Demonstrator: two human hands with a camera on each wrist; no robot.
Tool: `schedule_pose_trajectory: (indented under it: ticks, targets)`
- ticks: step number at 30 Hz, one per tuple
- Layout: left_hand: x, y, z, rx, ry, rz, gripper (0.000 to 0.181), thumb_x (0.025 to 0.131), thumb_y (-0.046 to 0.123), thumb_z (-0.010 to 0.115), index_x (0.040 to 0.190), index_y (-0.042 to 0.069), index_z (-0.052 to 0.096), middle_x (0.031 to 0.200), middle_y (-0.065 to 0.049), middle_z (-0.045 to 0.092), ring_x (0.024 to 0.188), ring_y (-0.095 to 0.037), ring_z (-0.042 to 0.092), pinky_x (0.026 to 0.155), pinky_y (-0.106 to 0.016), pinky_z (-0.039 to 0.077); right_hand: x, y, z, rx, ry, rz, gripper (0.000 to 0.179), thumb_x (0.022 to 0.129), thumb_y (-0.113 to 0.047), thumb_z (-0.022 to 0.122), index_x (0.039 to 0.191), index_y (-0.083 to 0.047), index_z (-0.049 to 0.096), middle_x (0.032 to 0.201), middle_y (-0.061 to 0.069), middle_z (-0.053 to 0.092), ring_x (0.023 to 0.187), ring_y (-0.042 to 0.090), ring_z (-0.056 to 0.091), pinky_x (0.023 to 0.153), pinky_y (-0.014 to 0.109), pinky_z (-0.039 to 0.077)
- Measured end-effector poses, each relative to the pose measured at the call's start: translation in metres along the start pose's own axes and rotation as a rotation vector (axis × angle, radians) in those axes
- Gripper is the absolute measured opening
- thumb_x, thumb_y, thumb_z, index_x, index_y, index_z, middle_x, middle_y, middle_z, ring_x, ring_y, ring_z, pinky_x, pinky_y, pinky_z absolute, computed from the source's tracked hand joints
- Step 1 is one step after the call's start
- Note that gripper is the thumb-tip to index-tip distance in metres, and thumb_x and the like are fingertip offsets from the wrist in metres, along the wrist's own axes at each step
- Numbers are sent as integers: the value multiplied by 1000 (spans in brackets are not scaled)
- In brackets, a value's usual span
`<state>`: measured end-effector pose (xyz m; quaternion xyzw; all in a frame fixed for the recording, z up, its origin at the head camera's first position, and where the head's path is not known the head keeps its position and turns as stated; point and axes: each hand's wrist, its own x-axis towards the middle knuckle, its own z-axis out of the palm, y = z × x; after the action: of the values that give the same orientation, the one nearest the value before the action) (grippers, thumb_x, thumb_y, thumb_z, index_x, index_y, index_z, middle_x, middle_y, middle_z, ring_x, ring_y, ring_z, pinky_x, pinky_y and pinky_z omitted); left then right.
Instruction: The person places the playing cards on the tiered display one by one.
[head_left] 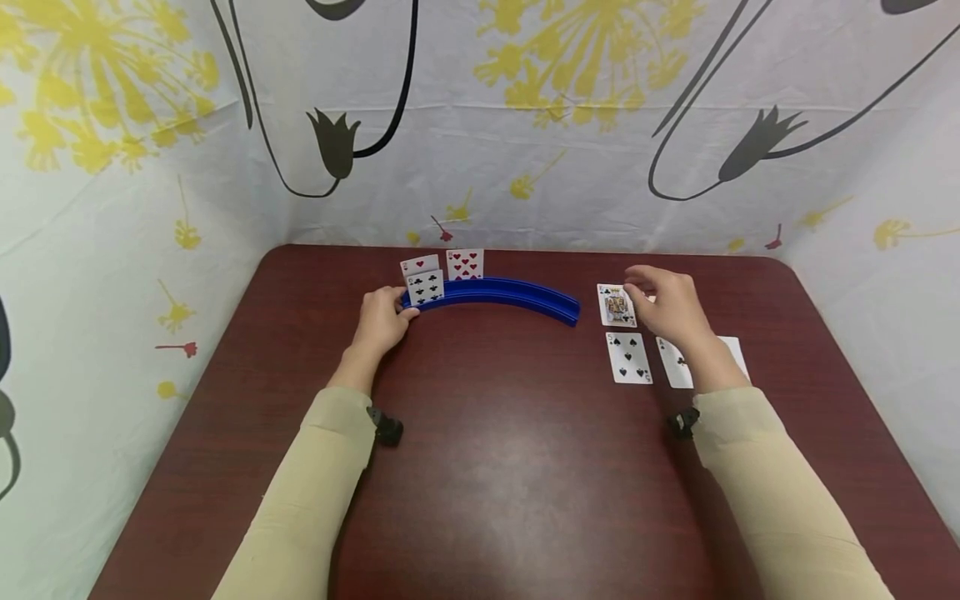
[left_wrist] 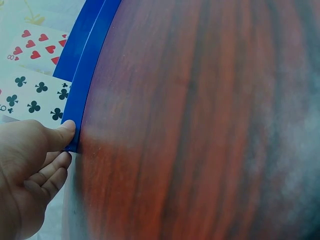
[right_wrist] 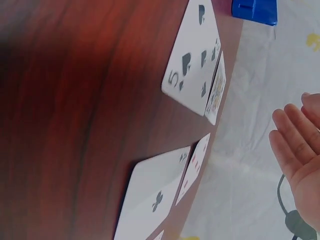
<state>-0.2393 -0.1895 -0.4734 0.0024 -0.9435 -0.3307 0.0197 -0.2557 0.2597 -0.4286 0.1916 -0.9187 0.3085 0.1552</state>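
Observation:
My left hand [head_left: 382, 318] pinches the left end of a curved blue card holder [head_left: 510, 292], with the thumb on its front edge. In that holder stand a six of clubs [head_left: 425, 287], a low hearts card [head_left: 419, 265] behind it and an eight of hearts [head_left: 466, 263]. On the right, my right hand [head_left: 671, 308] hovers above the loose cards with relaxed fingers and nothing in them. Near its fingertips lies a court card [head_left: 617, 307], with a five of spades [head_left: 628, 358] below. My forearm partly covers a clubs card [head_left: 673, 364]; a red-suited card [right_wrist: 194, 167] shows in the right wrist view.
A dark reddish wooden table [head_left: 517, 467] carries everything. Another white card [head_left: 735, 354] peeks out right of my right forearm. White cloth [head_left: 570, 200] printed with flowers hangs behind the table and along both sides.

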Motion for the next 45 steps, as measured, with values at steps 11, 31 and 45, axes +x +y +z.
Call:
schedule_pose_trajectory:
  ticks: [11,31,45]
  targets:
    - [-1,2,-1,5,3,0,50,97,16,70,140,-7,56,125,-25,62,106,-33,65,94,-46,53,-10,9,-8,-23,11,19,24,95,-2,67,116,8,68,106,25,72,91,45,71,84,55,55]
    - [-1,1,1,5,13,5,50,97,16,71,139,-7,57,120,-24,64,104,-32,65,94,-45,53,-31,28,-28,-43,-32,105,29,98,-7,66,122,9,66,107,29,70,91,47,70,79,57,56]
    - [-1,0,1,6,14,1,50,97,17,71,139,-6,57,124,-24,63,105,-32,65,93,-45,54,-51,50,-43,-83,-45,145,28,92,-5,72,116,9,68,106,28,71,93,45,71,71,2,43]
